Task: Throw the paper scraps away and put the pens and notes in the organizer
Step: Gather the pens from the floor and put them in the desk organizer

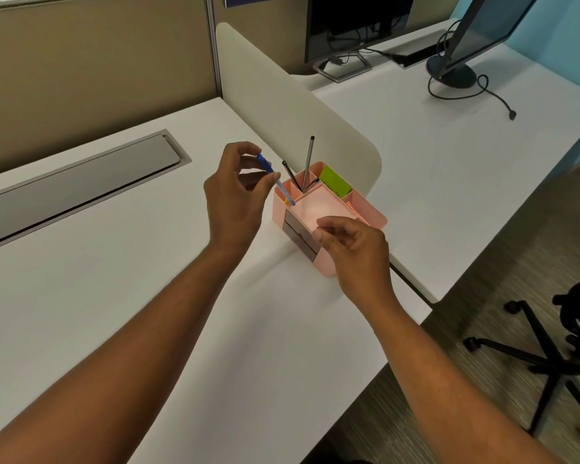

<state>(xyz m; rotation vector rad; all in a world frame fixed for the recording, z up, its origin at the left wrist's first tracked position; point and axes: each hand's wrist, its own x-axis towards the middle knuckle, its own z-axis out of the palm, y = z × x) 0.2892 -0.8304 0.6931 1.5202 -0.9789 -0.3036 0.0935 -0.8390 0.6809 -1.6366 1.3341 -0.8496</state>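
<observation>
Left hand (235, 192) pinches a blue-capped clear plastic pen (275, 179), tip angled down at the pink plastic desk organizer (329, 212), probably aiming for the pen slot. Right hand (352, 249), fingers loosely curled and holding nothing, rests at the organizer's front edge, likely steadying it. Green sticky notes (334, 180) already sit inside.

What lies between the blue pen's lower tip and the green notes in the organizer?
In the head view, the compartment holding three dark pens stands between the blue pen, held by the left hand, and the green notes in the pink organizer.
</observation>
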